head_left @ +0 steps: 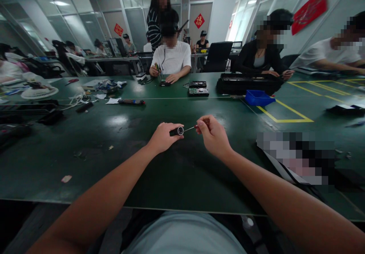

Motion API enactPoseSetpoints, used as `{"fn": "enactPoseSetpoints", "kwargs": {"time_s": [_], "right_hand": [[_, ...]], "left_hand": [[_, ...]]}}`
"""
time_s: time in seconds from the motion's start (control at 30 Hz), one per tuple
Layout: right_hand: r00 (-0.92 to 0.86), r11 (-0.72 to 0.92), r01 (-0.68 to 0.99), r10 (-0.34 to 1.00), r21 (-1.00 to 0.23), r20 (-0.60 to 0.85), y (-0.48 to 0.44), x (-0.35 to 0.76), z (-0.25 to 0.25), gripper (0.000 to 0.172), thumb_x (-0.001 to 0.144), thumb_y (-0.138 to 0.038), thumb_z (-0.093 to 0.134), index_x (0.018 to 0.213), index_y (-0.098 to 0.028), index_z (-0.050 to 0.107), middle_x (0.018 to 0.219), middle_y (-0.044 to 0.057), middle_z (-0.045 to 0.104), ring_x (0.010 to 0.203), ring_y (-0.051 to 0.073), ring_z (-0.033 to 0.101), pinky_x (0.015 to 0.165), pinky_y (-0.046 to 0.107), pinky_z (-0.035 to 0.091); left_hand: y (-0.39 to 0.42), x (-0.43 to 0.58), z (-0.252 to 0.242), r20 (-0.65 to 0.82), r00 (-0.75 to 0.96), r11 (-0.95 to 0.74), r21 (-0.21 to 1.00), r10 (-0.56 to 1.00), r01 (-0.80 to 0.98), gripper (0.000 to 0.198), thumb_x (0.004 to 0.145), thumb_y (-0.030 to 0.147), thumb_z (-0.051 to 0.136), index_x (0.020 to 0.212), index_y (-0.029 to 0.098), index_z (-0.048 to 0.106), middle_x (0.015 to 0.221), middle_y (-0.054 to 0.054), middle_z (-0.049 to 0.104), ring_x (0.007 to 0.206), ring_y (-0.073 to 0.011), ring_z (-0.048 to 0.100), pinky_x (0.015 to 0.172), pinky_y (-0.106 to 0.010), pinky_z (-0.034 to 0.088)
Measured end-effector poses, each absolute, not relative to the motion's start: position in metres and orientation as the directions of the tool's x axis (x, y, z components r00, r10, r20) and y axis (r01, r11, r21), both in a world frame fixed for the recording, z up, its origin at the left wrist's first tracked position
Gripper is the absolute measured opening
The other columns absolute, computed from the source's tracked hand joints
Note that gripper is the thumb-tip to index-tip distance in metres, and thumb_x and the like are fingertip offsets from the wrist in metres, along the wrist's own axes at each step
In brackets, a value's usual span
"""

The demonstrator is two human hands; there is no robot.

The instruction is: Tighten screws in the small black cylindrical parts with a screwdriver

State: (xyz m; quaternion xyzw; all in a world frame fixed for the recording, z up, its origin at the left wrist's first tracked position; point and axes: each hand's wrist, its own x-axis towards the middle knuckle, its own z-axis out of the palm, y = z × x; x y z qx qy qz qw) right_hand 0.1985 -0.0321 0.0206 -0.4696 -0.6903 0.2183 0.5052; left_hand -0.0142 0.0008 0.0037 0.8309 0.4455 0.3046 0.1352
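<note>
L hand [163, 138] grips blk cylindrical part [175, 131], ringed end twd R hand [212, 135], which holds screwdriver [195, 126], tip at that end (depth unclear), btwn table's [182, 178] near & far edges; blue bin [259, 98] nr far edge, to R.

From head height, we look forward and down over the near edge of the bench [176, 185], close above it.

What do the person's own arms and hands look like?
The left hand and right hand wear no gloves, and I see no rings. The left arm and right arm show no sleeves, watch or bracelet. The shirt is pale blue-grey.
</note>
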Motion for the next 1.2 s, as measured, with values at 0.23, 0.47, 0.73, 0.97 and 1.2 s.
{"fn": "enactPoseSetpoints", "kwargs": {"time_s": [0.23, 0.47, 0.73, 0.97, 1.2], "right_hand": [[-0.004, 0.473, 0.372, 0.861, -0.799, 0.508, -0.030, 0.198, 0.020, 0.015, 0.097, -0.035, 0.048, 0.093, -0.022, 0.055, 0.077, 0.002, 0.067, 0.071, 0.017, 0.064, 0.068, 0.033, 0.049], [0.003, 0.399, 0.414, 0.898, -0.818, 0.440, -0.032, 0.199, 0.027, 0.023, 0.093, -0.042, 0.056, 0.088, -0.020, 0.062, 0.073, 0.003, 0.069, 0.066, 0.018, 0.066, 0.065, 0.032, 0.049], [-0.041, 0.471, 0.417, 0.864, -0.778, 0.502, -0.030, 0.201, 0.023, 0.013, 0.093, -0.031, 0.053, 0.099, -0.021, 0.058, 0.083, 0.003, 0.069, 0.075, 0.018, 0.066, 0.068, 0.032, 0.048], [-0.006, 0.417, 0.482, 0.881, -0.771, 0.472, -0.029, 0.201, 0.022, 0.018, 0.096, -0.036, 0.048, 0.093, -0.022, 0.059, 0.071, 0.000, 0.061, 0.064, 0.016, 0.058, 0.061, 0.031, 0.042], [0.068, 0.309, -0.019, 0.949, -0.951, 0.307, -0.016, 0.198, 0.012, 0.021, 0.088, -0.043, 0.061, 0.087, -0.021, 0.062, 0.079, 0.002, 0.064, 0.074, 0.017, 0.061, 0.075, 0.036, 0.051]], "left_hand": [[0.001, -0.014, 0.003, 0.367, 0.426, -0.562, 0.502, 0.827, 0.658, 0.038, 0.082, 0.034, 0.075, 0.118, 0.025, 0.069, 0.114, -0.004, 0.073, 0.102, -0.0233, 0.064, 0.097, -0.042, 0.042], [-0.002, -0.012, 0.006, 0.340, 0.401, -0.526, 0.526, 0.851, 0.669, 0.039, 0.082, 0.035, 0.075, 0.120, 0.026, 0.069, 0.111, -0.003, 0.073, 0.098, -0.0236, 0.064, 0.094, -0.041, 0.045], [-0.003, -0.011, 0.005, 0.316, 0.415, -0.522, 0.523, 0.853, 0.674, 0.040, 0.082, 0.031, 0.075, 0.121, 0.025, 0.069, 0.116, -0.004, 0.072, 0.104, -0.0252, 0.063, 0.095, -0.042, 0.045], [0.000, -0.012, 0.003, 0.304, 0.441, -0.535, 0.518, 0.844, 0.667, 0.039, 0.082, 0.031, 0.074, 0.121, 0.026, 0.070, 0.116, -0.004, 0.072, 0.105, -0.0257, 0.063, 0.096, -0.043, 0.045], [0.001, -0.014, 0.008, 0.344, 0.383, -0.514, 0.555, 0.858, 0.654, 0.041, 0.082, 0.032, 0.074, 0.122, 0.025, 0.068, 0.111, -0.005, 0.072, 0.100, -0.0245, 0.064, 0.092, -0.040, 0.047]]}}
